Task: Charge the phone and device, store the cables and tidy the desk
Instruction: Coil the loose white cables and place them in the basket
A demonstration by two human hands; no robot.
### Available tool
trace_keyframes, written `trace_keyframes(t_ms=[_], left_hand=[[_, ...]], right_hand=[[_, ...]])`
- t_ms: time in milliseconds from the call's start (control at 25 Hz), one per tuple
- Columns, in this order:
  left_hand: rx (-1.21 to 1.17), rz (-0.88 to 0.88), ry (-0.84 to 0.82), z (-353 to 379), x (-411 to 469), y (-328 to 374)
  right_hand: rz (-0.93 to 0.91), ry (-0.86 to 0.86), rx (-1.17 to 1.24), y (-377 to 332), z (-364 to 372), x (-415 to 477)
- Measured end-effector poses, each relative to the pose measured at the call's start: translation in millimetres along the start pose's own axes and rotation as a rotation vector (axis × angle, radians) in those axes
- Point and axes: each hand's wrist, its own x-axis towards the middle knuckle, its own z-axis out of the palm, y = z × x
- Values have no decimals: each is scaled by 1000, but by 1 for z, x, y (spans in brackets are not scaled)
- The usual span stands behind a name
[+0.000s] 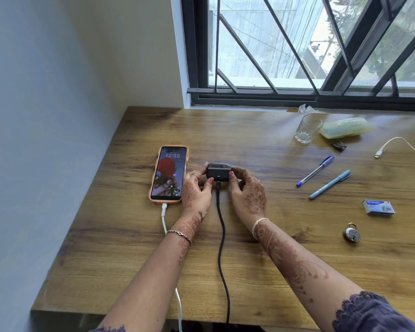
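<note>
A phone [169, 173] in a peach case lies face up on the wooden desk [130, 248], its screen lit. A white cable [164, 218] is plugged into its near end and runs off the front edge. To its right sits a small black device [218, 171] with a green light on its front. A black cable [222, 236] is plugged into it and trails toward me. My left hand [197, 190] and my right hand [248, 191] grip the device from either side with curled fingers and thumbs.
At the right lie a loose white cable [393, 144], two blue pens [315, 171] [330, 184], a small blue box [378, 207] and a padlock [352, 233]. Further back stand a drinking glass [307, 128], a yellowish plastic case [344, 127] and a small dark object [338, 145]. The window runs along the back.
</note>
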Motion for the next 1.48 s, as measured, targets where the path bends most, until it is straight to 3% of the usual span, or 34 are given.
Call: trace_keyframes(t_ms=[680, 1480], left_hand=[[213, -41, -64, -1, 8, 6], [257, 2, -180, -8, 9, 2]], right_hand=[[-86, 3, -142, 8, 8, 4], [-66, -43, -147, 4, 3, 1]])
